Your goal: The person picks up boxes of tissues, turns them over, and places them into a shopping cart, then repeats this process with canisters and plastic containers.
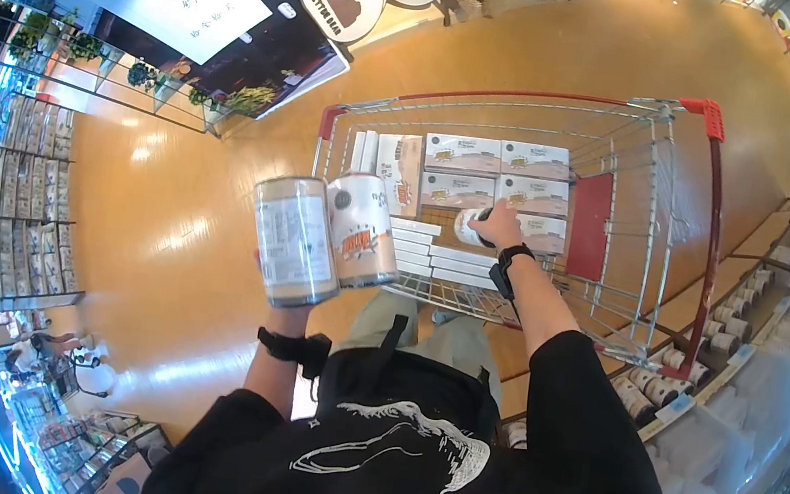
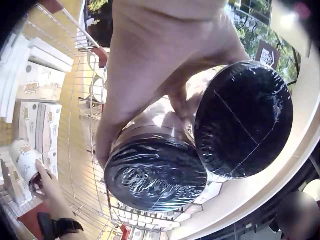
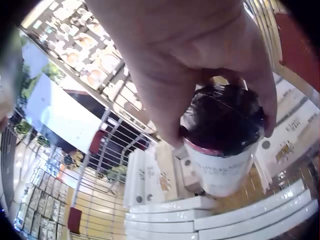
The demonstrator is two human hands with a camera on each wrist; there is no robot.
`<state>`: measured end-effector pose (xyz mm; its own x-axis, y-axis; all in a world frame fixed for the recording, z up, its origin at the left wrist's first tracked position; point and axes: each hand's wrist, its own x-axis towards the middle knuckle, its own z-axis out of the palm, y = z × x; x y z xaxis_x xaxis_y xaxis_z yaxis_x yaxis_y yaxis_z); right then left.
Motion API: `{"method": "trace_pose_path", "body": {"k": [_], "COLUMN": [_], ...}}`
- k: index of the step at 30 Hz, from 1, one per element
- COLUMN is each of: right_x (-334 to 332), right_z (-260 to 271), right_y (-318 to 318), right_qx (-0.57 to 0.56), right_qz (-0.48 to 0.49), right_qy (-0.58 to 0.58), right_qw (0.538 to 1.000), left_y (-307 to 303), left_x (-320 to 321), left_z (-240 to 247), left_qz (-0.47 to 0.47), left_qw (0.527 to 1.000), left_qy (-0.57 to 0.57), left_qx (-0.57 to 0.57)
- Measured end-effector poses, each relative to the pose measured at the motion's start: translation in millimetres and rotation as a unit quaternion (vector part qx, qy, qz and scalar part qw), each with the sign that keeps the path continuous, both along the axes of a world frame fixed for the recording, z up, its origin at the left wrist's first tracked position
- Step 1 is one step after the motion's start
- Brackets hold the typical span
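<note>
Left hand [image 2: 155, 60]: fingers gripping two cans [image 1: 296, 243], side by side, near the cart [image 1: 592, 224]
Right hand [image 1: 502, 228]: fingers clasped round another can [image 3: 222, 172], inside the cart
White boxes [image 1: 458, 192]: around that can
Floor [image 1: 153, 243]: orange-brown, shiny

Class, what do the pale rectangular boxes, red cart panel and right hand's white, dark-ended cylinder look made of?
Boxes: probably smooth card, given flat printed faces.
Panel: smooth plastic or painted metal; even red fits either.
Cylinder: glossy film over its dark end, shown by creases and glints; body unclear.

Two adjacent canisters [image 1: 295, 243], third canister [image 3: 222, 172] tilted
</note>
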<state>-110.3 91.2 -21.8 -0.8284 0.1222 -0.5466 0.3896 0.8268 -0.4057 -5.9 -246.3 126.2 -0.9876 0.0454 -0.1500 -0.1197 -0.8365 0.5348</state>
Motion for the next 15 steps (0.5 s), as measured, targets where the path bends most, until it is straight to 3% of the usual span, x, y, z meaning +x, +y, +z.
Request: {"method": "trace_pose_path", "body": {"k": [2,7,10,11,13,14,15], "right_x": [-6,-3,7,7,7,9,9], "right_z": [-25,-95,-112,-111,-108,-109,-115], "right_y": [-7,-23,-27,-28,-32,-40,-43], "right_qx": [0.01,0.01,0.076,0.095,0.129,0.167,0.166], "right_qz": [-0.002,-0.074,-0.062,-0.029,0.036,0.018,0.015], "right_qy": [-0.039,-0.069,-0.053,-0.067,-0.095,-0.034,-0.043], "right_qw": [0.999,0.995,0.994,0.993,0.986,0.985,0.985], "left_y": [-9,-12,-35,-41,-55,-61,-65], "left_x": [3,-17,-27,-31,-40,-44,-48], "left_z": [-15,-6,-35,-36,-37,-41,-45], "left_qz": [0.056,0.036,-0.093,-0.097,-0.181,-0.194,-0.199], "left_qw": [0.997,0.993,0.981,0.98,0.973,0.963,0.961], "left_qy": [-0.01,-0.077,-0.047,-0.052,-0.138,-0.178,-0.186], "left_qx": [-0.047,-0.078,0.163,0.163,-0.027,-0.055,-0.055]}}
